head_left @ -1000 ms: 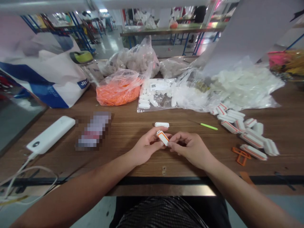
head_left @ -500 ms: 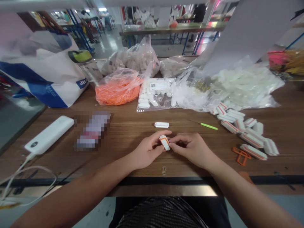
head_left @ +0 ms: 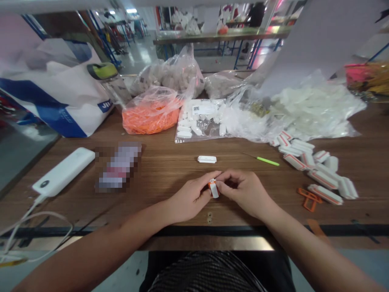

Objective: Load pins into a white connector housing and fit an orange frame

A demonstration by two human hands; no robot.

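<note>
Between my two hands, above the table near its front edge, is a small white plastic casing with an orange band [head_left: 214,190]. My left hand [head_left: 190,197] grips it from the left, thumb below and fingers curled over the far side. The thumb and fingertips of my right hand [head_left: 247,190] pinch its right side and upper end. My fingers hide part of the casing. Just beyond my hands a white casing [head_left: 207,159] lies flat on the wooden table [head_left: 164,162]. A thin tool with a green handle [head_left: 267,161] lies farther right.
At right lie several white casings with orange seams [head_left: 322,179] and orange frames [head_left: 309,199]. Along the back stand a bag of orange parts [head_left: 152,117], a bag of white parts [head_left: 200,121] and a bottle [head_left: 114,83]. A white power bank [head_left: 63,171] and a blurred-out rectangular object [head_left: 120,166] lie left.
The banded casing has moved slightly toward me and turned more upright. My right fingers have shifted up to its upper end, closer to my left fingertips.
</note>
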